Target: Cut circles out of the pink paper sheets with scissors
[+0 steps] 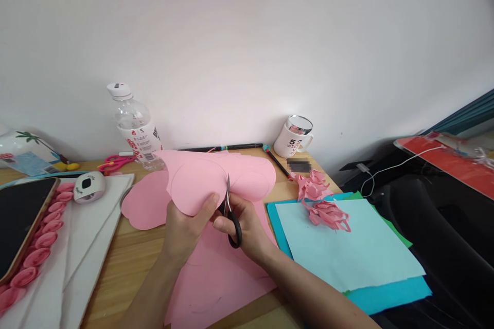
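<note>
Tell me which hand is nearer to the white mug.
Right. The right hand, holding the scissors, is in front of the mug and to its left; the left hand, gripping the pink paper, is farther off to the mug's left.

Near centre toward eight o'clock, a curled pale-pink paper sheet (196, 185) is bearing thin drawn curves; at six, loop-handled metal scissors (233, 218) are mixing black with silver; at three, a white cylindrical mug (284, 140) is displaying black digits; at nine, a clear plastic bottle (139, 136) is wearing red-and-black printing
</note>
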A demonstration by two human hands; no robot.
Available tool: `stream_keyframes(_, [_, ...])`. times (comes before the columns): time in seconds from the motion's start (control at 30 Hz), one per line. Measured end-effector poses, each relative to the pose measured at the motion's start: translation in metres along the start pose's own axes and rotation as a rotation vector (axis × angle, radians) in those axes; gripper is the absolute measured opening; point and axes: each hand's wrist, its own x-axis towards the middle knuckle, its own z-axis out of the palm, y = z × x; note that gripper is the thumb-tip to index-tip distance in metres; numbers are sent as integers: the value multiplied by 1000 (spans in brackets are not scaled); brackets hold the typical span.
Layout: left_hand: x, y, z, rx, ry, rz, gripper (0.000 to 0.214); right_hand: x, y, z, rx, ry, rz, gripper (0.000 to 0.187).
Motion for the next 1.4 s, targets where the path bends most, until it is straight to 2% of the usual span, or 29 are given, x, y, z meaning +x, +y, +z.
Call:
stream_keyframes(0.47, [0, 1, 0, 11, -3, -28, 25, 0, 0, -1, 3, -2, -7, 35])
stream_keyframes(0.67, [0, 2, 0, 26, -4, 4, 24, 0, -2, 0, 1, 11, 6, 33])
stream_keyframes(1.4, [0, 3, 1, -100, -37, -43, 18, 0, -6, 1, -104, 79, 74, 30])
